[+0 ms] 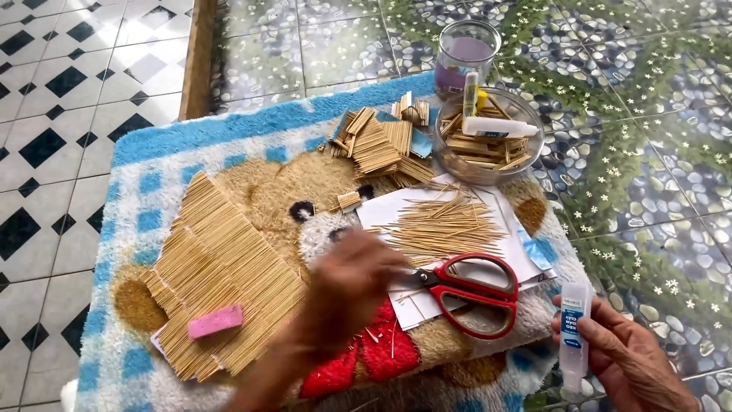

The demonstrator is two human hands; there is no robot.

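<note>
My right hand [621,355] holds a small clear glue bottle [574,329] upright at the lower right, just off the rug's edge. My left hand [347,286] is blurred in motion over the middle of the rug, near the blades of red-handled scissors [469,286]; whether it holds anything cannot be told. A panel of glued toothpicks [221,263] lies to its left with a pink eraser [215,321] on it. Loose toothpicks [446,225] are spread on white paper [381,210] just beyond the hand.
A blue and white teddy-bear rug [152,152] covers a low surface. Small stick panels [377,141] are stacked at the back. A glass bowl [488,164] holds sticks and glue tubes; a clear jar [465,53] stands behind it. Tiled floor lies all around.
</note>
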